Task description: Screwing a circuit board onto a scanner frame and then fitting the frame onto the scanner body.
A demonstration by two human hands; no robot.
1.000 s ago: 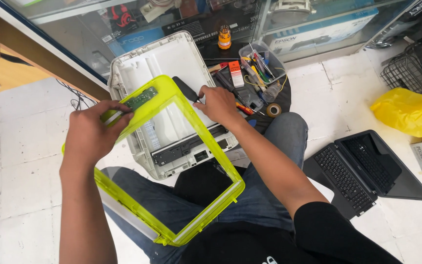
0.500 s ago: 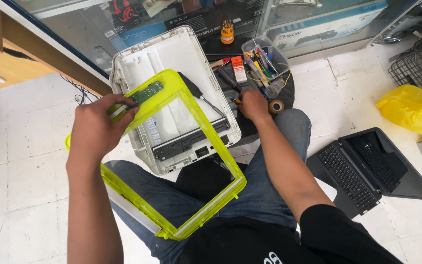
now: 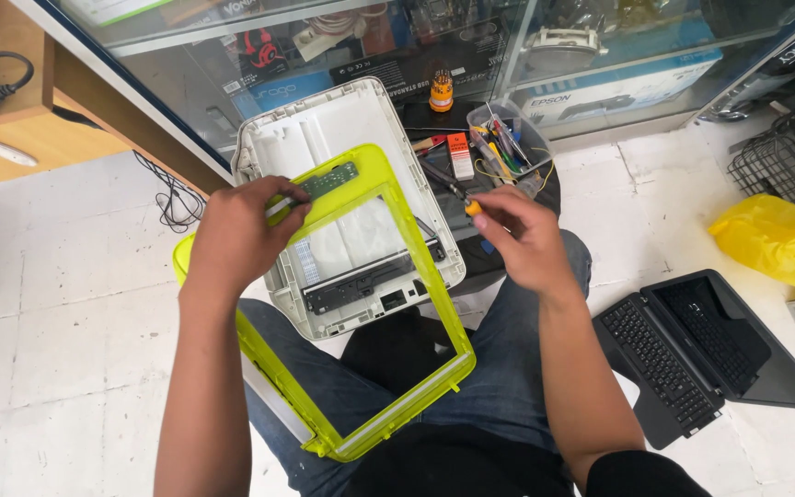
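Note:
My left hand grips the upper left edge of a yellow-green plastic frame that rests tilted across my lap, next to a small green circuit board fixed at its top. Behind the frame lies an opened white printer body with a black scanner bar. My right hand holds a screwdriver with a dark shaft and an orange-yellow grip, its tip pointing toward the frame's right edge.
A clear tray of tools and a small orange bottle stand behind the printer, before a glass display case. An open black laptop lies on the tiled floor at right, by a yellow bag. A wooden desk is at left.
My right hand went from the frame's right edge to the tool tray and has come back holding a screwdriver. My left hand has kept its grip on the frame.

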